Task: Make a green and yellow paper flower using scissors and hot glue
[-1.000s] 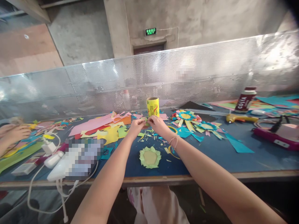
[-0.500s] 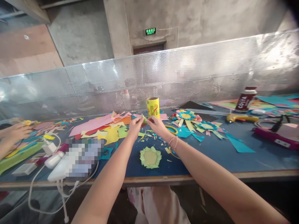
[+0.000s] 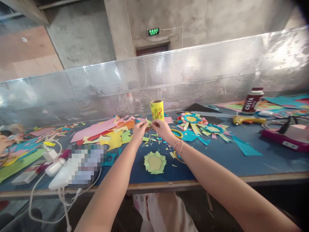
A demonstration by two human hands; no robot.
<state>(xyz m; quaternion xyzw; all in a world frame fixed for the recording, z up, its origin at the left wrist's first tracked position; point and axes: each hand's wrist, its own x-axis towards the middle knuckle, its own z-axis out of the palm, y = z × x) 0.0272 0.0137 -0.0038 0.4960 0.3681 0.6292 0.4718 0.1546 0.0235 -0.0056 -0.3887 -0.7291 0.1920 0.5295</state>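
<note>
Both my hands meet over the middle of the table, just in front of a yellow cardboard tube (image 3: 157, 110). Between the fingertips is a small piece of light green paper (image 3: 149, 123). My left hand (image 3: 140, 129) pinches it from one side, and my right hand (image 3: 161, 128) pinches the other. Nearer to me, between my forearms, a round paper flower (image 3: 155, 162) with green petals and a tan centre lies flat. Under my right wrist, the yellow handles of scissors (image 3: 178, 133) show in part.
Coloured paper scraps (image 3: 112, 139) spread behind my left hand. Finished paper rosettes (image 3: 192, 119) lie to the right, with a glue gun (image 3: 248, 120), a dark bottle (image 3: 252, 100) and a purple power strip (image 3: 285, 138). Left are white cables, a power bank (image 3: 58, 178) and another person's hand (image 3: 3, 143).
The green paper between my fingers has turned slightly and looks flatter. The other person's hands at the left have drawn back toward the edge of view.
</note>
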